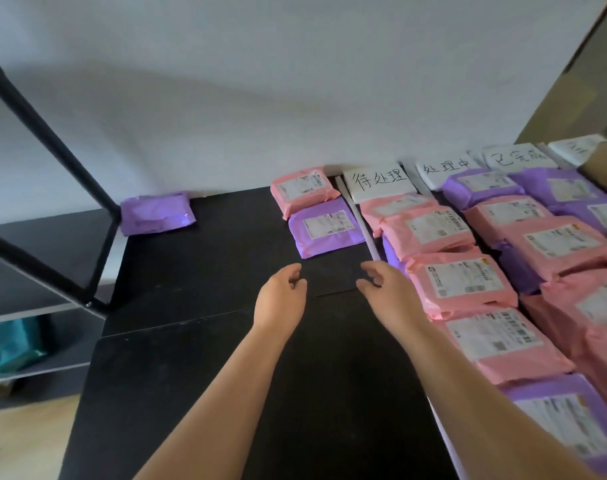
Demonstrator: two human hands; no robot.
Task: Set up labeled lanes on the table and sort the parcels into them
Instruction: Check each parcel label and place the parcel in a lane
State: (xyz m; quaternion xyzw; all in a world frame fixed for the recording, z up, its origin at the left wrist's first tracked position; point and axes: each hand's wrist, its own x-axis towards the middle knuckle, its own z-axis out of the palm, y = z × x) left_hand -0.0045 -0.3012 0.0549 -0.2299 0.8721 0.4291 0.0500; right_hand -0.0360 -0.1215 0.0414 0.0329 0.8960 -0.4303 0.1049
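My left hand (280, 299) and my right hand (386, 289) reach forward over the black table (198, 271), fingers loosely curled, holding nothing. Just beyond them lies a purple parcel (326, 226) with a pink parcel (303, 190) behind it. A lone purple parcel (156, 212) sits at the table's far left corner. To the right, pink and purple parcels lie in rows under three handwritten white labels (376, 181), (444, 169), (518, 157). A white strip (362, 230) separates the first row from the two parcels on its left.
A white wall runs behind the table. A black metal frame (52, 140) stands at the left over a lower shelf with a teal package (12, 344). Cardboard boxes (579, 98) stand at the far right.
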